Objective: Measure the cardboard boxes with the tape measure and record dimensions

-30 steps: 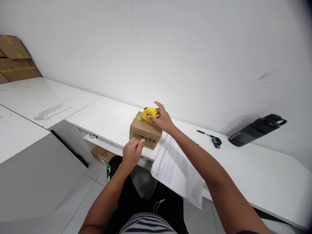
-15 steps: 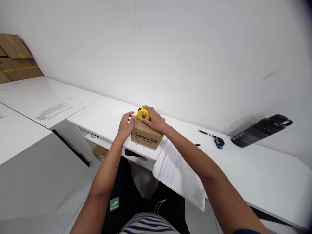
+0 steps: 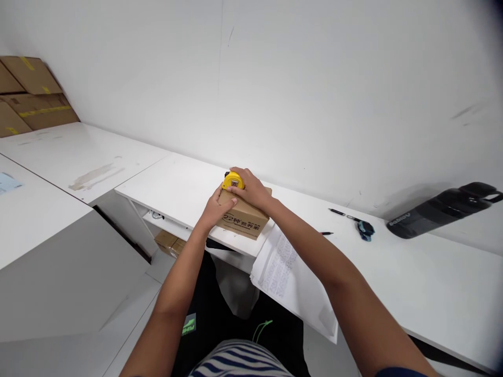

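Observation:
A small brown cardboard box [image 3: 244, 222] with black print stands near the front edge of the white desk [image 3: 184, 183]. On its top far-left corner rests a yellow tape measure [image 3: 232, 181]. My right hand [image 3: 251, 189] lies over the box top with its fingers closed round the tape measure. My left hand [image 3: 217, 207] presses against the box's left side just below the tape measure, fingers curled; whether it pinches the tape's end is hidden.
A printed white sheet [image 3: 293, 277] hangs over the desk edge right of the box. A pen [image 3: 343, 214], a small dark object [image 3: 365, 229] and a black bottle [image 3: 444, 209] lie farther right. Cardboard boxes [image 3: 27, 94] are stacked at far left. A white wall stands close behind.
My left hand moved from the box's front corner up to its left side by the tape measure. My right hand came down over the tape measure on the box top.

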Available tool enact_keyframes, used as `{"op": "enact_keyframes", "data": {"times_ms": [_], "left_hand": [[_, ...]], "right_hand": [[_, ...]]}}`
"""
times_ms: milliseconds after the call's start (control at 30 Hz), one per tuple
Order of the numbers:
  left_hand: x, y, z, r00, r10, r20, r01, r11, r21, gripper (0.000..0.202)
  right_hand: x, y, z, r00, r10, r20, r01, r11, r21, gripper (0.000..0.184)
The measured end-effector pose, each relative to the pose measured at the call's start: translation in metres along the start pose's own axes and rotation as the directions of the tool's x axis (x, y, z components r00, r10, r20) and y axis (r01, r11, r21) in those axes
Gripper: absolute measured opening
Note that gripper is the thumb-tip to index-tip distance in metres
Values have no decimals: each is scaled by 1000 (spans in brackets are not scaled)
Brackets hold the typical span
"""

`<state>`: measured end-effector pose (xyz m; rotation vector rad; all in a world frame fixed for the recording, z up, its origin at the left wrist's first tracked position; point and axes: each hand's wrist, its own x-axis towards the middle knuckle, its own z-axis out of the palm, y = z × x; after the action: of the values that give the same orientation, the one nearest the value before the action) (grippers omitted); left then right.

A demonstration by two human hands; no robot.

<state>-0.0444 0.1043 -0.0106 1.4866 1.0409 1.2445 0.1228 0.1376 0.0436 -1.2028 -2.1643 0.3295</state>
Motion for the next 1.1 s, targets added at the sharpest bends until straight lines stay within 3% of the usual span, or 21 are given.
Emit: {"op": "enact_keyframes", "data": {"times_ms": [300,633,767,967,1100], "left_hand": [[1,-8,11,987,35,-159,-36,999,-5,54],[3,-10,10,985,28,-171,-18,998,60,58],[3,-8,10,987,41,-154,-29,996,80,61],[4,-7,11,990,57,-130,-52,998,39,63],[6,-8,10,988,66,-143,-59,997,54,62]], "right_hand": [[-4,-4,-1,1000,-29,9,29,1000,-8,51],[-8,-6,-16,996,-45,77,53,992,-110,46],[-31,6,-39,997,-23,79,34,990,-134,47],[-88,37,-85,998,47,42,-40,987,-154,45],[-113,54,-96,996,85,7,-83,983,-164,49]]}}
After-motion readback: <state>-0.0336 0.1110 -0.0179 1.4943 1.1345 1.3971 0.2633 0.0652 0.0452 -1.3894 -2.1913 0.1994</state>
